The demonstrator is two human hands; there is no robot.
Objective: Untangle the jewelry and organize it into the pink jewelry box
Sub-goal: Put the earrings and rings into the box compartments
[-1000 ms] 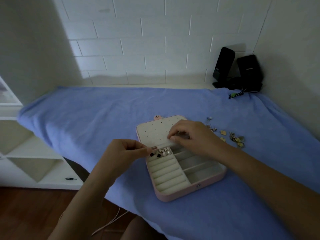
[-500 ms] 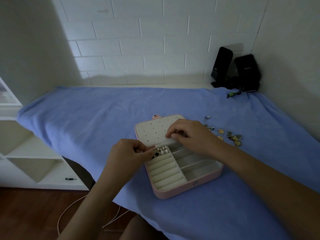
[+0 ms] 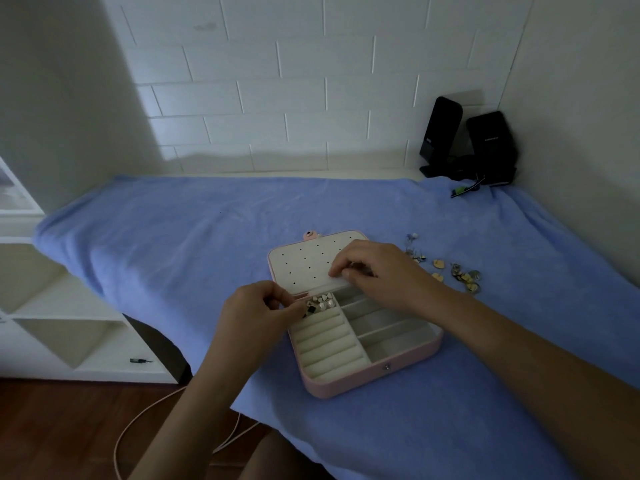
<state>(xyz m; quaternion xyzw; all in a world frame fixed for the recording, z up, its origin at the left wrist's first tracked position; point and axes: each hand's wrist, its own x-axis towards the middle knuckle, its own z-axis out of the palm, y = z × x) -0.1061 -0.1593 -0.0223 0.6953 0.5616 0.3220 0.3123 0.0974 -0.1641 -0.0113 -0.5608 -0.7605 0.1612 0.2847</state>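
The pink jewelry box (image 3: 367,384) lies open on the blue cloth, its cream ring rolls and compartments showing. Several small studs (image 3: 322,301) sit in its top left compartment. My right hand (image 3: 377,271) pinches the front edge of the perforated earring panel (image 3: 304,265) and holds it tilted up. My left hand (image 3: 258,306) rests at the box's left edge, fingers pinched together beside a small black stud (image 3: 311,310); whether it grips something is unclear. Loose gold and silver jewelry (image 3: 460,273) lies on the cloth right of the box.
Blue towel (image 3: 173,244) covers the table. Two black speakers (image 3: 467,140) stand in the back right corner, a small green and black item (image 3: 462,190) in front of them. White shelving (image 3: 52,306) sits left, with a pink cable (image 3: 138,420) on the wooden floor.
My left hand has shifted slightly toward the box's top left compartment, fingers curling tighter. My right hand keeps its hold on the panel.
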